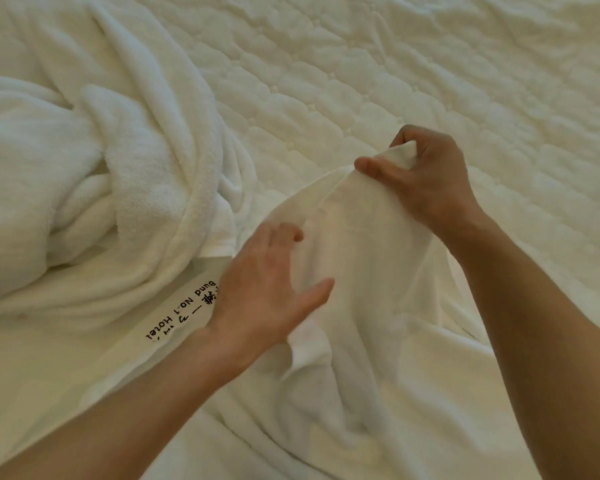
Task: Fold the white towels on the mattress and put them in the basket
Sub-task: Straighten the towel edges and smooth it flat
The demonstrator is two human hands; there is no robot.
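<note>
Towel pile (94, 188) lies on mattress (430, 81), left of held towel (354, 289).

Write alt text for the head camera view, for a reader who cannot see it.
A right hand pinches up one corner of a white towel over a quilted mattress, while the open left hand is at its edge. Crumpled towels lie at left.

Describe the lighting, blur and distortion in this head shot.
Head view: soft, warm light, no glare, so the white towel barely separates from the mattress. Head view: a faint shadow lies on the towel below the right hand. Head view: fingertips of the left hand look slightly smeared, the black lettering is legible, quilting lines bow toward the edges.
</note>
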